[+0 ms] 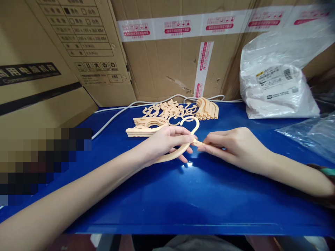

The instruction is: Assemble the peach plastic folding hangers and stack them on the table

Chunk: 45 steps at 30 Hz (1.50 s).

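Over the middle of the blue table, my left hand (170, 139) is closed on a beige plastic clothes hanger (174, 155). Its curved arm slopes down to the left, and the hanger hook (196, 122) rises above my fingers. From the right, my right hand (235, 148) pinches a small beige hanger piece (198, 143) that meets the hanger at the base of the hook. Most of that piece is hidden by my right fingers, and whether it is joined there I cannot tell. Just behind my left hand lies a stack of beige hangers (138, 131).
Loose beige hooks (170, 108) are heaped at the back, beside a row of hanger arms (208, 109). A white cable (112, 120) runs behind them. Cardboard boxes (162, 66) wall the rear and left. At the right stand a white plastic parcel bag (277, 87) and clear plastic film (311, 134).
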### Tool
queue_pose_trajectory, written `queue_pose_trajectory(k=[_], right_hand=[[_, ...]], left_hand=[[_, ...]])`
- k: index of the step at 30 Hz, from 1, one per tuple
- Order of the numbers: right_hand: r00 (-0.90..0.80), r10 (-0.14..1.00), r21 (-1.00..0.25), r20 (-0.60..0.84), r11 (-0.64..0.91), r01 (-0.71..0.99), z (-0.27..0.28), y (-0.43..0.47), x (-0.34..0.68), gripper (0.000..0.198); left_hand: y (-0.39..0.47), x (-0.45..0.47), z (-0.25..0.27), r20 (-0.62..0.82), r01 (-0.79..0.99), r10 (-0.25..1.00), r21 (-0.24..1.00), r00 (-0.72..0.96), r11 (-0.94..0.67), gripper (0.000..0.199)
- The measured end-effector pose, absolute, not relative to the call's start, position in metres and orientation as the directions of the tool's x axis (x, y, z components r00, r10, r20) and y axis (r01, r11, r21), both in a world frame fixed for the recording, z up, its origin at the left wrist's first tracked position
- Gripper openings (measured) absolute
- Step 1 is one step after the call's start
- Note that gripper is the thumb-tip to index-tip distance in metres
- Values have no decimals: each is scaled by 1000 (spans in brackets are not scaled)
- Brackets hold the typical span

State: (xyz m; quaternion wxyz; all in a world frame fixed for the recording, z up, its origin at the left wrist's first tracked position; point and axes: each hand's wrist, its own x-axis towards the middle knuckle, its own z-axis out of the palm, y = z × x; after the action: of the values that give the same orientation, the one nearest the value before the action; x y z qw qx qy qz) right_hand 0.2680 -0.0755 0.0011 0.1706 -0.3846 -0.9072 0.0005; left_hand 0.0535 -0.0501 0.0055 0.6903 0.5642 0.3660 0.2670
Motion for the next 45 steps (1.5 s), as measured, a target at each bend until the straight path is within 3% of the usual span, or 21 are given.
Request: queue_pose_trajectory(k=[13, 20, 25, 33, 41, 45], right_hand=[[-532, 826, -175, 187, 561, 809, -3, -76, 265, 60], [-501, 843, -164, 194, 532, 831, -2, -77, 264, 62], [-484, 858, -171, 170, 510, 843, -3, -77, 264, 68], [-477, 867, -177, 147, 497, 849, -3, -77, 264, 71], [-491, 864, -213, 114, 504, 837, 0, -77, 264, 57], [-520, 842, -202, 145, 539, 817, -2, -75, 265, 56]], left_hand=[[-55, 57, 6, -263, 121, 823, 965, 503, 234, 8], [-59, 61, 10, -297, 193, 820, 954, 489, 230, 22], [-60, 62, 9, -296, 266, 803, 947, 517, 178, 25], [-56, 59, 0, -226, 235, 776, 967, 588, 104, 26], [-59, 60, -3, -200, 264, 746, 964, 635, 34, 27], [-58, 58, -3, -148, 328, 739, 939, 657, -103, 29]])
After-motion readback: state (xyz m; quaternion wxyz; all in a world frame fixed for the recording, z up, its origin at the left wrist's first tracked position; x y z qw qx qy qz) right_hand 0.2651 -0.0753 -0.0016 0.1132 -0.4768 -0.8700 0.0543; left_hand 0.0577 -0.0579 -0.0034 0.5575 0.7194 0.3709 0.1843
